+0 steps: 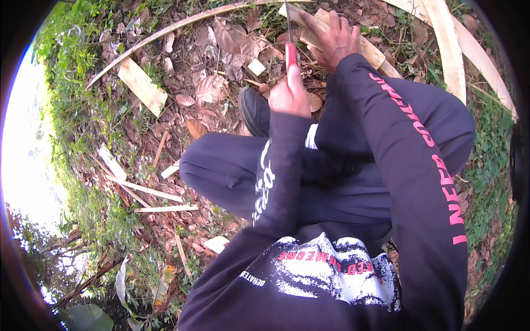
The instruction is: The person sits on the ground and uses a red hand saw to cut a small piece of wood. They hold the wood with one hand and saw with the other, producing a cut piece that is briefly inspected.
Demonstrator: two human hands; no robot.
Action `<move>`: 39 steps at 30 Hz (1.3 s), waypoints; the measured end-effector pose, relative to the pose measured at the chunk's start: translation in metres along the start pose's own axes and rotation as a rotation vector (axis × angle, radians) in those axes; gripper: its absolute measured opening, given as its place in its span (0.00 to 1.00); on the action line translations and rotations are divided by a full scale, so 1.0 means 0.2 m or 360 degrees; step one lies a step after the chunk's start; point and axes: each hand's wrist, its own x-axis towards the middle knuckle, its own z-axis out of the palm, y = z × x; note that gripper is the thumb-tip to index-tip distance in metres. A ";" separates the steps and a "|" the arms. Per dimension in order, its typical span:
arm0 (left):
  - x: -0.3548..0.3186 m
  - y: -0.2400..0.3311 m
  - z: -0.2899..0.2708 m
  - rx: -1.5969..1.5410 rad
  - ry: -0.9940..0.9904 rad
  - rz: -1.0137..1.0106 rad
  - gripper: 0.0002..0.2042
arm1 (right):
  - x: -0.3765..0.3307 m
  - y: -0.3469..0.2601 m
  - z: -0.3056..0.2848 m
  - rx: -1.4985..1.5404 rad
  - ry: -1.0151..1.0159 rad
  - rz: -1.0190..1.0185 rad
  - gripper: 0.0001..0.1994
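Note:
My left hand is closed round the red handle of what looks like a hand saw. Its narrow blade is seen edge-on and points away from me, against the left end of a pale wooden board. Over that board lies my right hand, gripping it with fingers bent across its top. Another wood piece seems to lie beside or under it; the hand hides how they meet. The blade's teeth cannot be made out.
I sit with legs folded; my dark shoe is near the saw hand. A long curved strip arches at the far left, and wide curved planks lie at the far right. A short board and several wood slivers lie among dry leaves.

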 end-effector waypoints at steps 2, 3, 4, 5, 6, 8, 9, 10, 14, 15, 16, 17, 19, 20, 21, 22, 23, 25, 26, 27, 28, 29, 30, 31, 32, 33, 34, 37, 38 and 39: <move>-0.33 -0.06 -0.05 -0.0236 -0.0024 -0.0197 0.27 | -0.05 0.01 0.01 -0.0028 -0.0036 0.0011 0.48; -0.34 -0.09 -0.04 -0.0249 -0.0031 -0.0193 0.27 | -0.08 0.01 0.03 -0.0080 0.0013 0.0015 0.48; -0.35 -0.12 -0.06 -0.0241 -0.0021 -0.0212 0.27 | -0.09 0.00 0.04 -0.0054 0.0005 0.0016 0.49; -0.19 -0.14 0.00 -0.0141 0.0027 -0.0052 0.29 | -0.08 0.00 0.04 -0.0035 0.0004 0.0009 0.49; 0.00 -0.06 0.05 -0.0024 0.0099 -0.0006 0.32 | -0.06 -0.01 0.03 -0.0009 0.0015 -0.0008 0.49; 0.20 0.09 0.08 -0.0046 0.0069 0.0040 0.33 | -0.02 0.01 0.02 -0.0001 -0.0022 -0.0036 0.48; 0.20 0.07 0.08 0.0057 0.0076 0.0093 0.33 | 0.00 0.02 0.03 0.0007 0.0025 -0.0033 0.49; 0.19 0.02 0.10 0.0153 0.0074 0.0154 0.33 | 0.02 0.04 0.04 0.0003 0.0073 -0.0022 0.50; -0.28 -0.12 -0.01 -0.0211 0.0094 -0.0156 0.31 | -0.03 0.00 0.00 -0.0068 -0.0034 -0.0005 0.50; -0.21 -0.14 -0.01 -0.0185 0.0088 -0.0093 0.30 | -0.03 -0.01 0.00 -0.0061 -0.0014 0.0002 0.50; -0.09 -0.15 -0.01 -0.0159 0.0084 -0.0040 0.30 | -0.04 -0.02 -0.01 -0.0051 -0.0003 0.0003 0.50; 0.06 -0.07 0.02 -0.0173 0.0055 0.0016 0.31 | -0.05 -0.04 0.00 -0.0035 0.0011 -0.0012 0.49; 0.25 0.06 0.08 -0.0079 0.0087 0.0047 0.32 | 0.00 -0.01 -0.01 0.0009 0.0026 -0.0035 0.49; 0.28 0.10 0.08 0.0016 0.0115 0.0087 0.33 | 0.02 0.00 -0.01 0.0029 0.0035 -0.0039 0.49; 0.19 0.09 0.05 0.0063 0.0145 0.0073 0.33 | 0.03 0.00 -0.01 0.0016 0.0038 -0.0040 0.48; 0.06 -0.02 0.05 0.0122 0.0147 0.0060 0.33 | 0.01 -0.01 -0.03 0.0011 -0.0046 -0.0020 0.48; -0.09 -0.06 0.02 -0.0055 0.0111 -0.0068 0.30 | -0.01 0.00 -0.03 0.0002 -0.0054 -0.0007 0.48; -0.21 -0.15 0.00 -0.0228 0.0050 -0.0163 0.29 | -0.05 -0.02 -0.02 -0.0008 -0.0049 -0.0011 0.48; -0.20 -0.12 -0.03 -0.0217 0.0075 -0.0126 0.28 | -0.06 -0.05 -0.02 -0.0018 -0.0025 -0.0013 0.48; -0.08 -0.08 -0.02 -0.0205 0.0044 -0.0067 0.29 | -0.08 -0.07 -0.02 -0.0029 0.0000 -0.0014 0.48; 0.08 -0.06 0.05 -0.0097 0.0197 0.0096 0.30 | -0.06 -0.07 -0.02 0.0048 -0.0061 -0.0013 0.48; 0.14 0.05 0.05 0.0020 0.0167 0.0122 0.30 | -0.06 -0.06 -0.01 0.0054 -0.0049 -0.0026 0.48; 0.14 0.11 0.03 -0.0100 0.0117 0.0040 0.30 | -0.06 -0.04 0.00 0.0051 -0.0038 -0.0026 0.48; 0.12 0.06 0.04 -0.0080 0.0126 0.0083 0.30 | -0.03 -0.03 0.00 0.0050 0.0001 -0.0022 0.48; 0.09 -0.01 0.07 -0.0065 0.0127 0.0130 0.30 | -0.01 -0.01 -0.01 0.0041 0.0039 -0.0010 0.48; -0.04 -0.02 0.04 -0.0126 0.0133 -0.0033 0.30 | -0.02 -0.01 -0.03 -0.0026 -0.0063 -0.0020 0.48; -0.15 -0.10 0.01 -0.0222 0.0042 -0.0187 0.30 | -0.04 0.00 -0.01 -0.0004 0.0043 -0.0032 0.47; -0.19 -0.14 -0.02 -0.0184 0.0100 -0.0107 0.30 | -0.07 -0.03 -0.01 0.0000 0.0031 -0.0044 0.47; -0.04 -0.12 0.01 -0.0125 0.0069 -0.0058 0.30 | -0.07 -0.03 -0.02 -0.0013 0.0032 -0.0039 0.47; 0.09 -0.04 0.04 -0.0071 0.0173 0.0095 0.32 | -0.08 -0.05 -0.02 -0.0019 0.0031 -0.0041 0.47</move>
